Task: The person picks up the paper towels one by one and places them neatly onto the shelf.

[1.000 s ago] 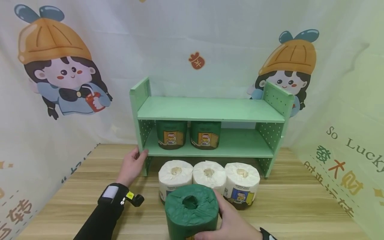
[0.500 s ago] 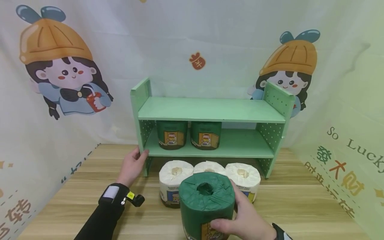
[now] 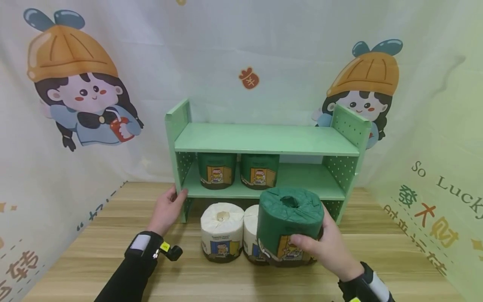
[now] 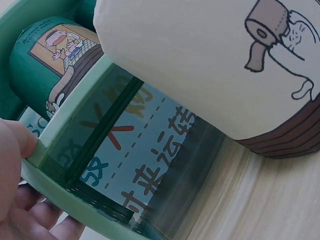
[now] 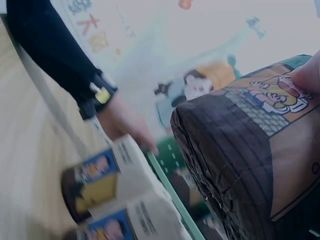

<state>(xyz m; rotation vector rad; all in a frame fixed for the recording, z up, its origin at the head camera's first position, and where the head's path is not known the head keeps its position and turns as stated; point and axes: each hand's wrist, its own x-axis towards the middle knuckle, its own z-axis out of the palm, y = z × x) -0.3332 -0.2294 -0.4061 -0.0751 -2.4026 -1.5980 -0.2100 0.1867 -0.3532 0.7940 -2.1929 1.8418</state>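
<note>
My right hand (image 3: 333,249) grips a green-wrapped toilet roll (image 3: 288,222) from its right side, thumb across the printed front. The roll is upright in front of the shelf's right half; its dark brown lower band (image 5: 225,135) faces the right wrist camera. With my left hand (image 3: 166,209) I hold the left side panel of the green shelf (image 3: 266,138), the thumb in front and fingers behind. Two more green toilet rolls (image 3: 217,171) stand on its middle board. Below, white-wrapped toilet rolls (image 3: 222,233) stand on the table; the third at the right is hidden behind the held roll.
The shelf stands on a wood-grain table (image 3: 211,281) against a printed cloth backdrop (image 3: 219,54). To the right of the two green rolls, the middle board (image 3: 307,178) is bare. The shelf's right side panel (image 3: 351,167) borders that space.
My right hand has carried the green toilet roll rightward and up, away from the left white roll and over the right one. My left hand stays on the shelf's side.
</note>
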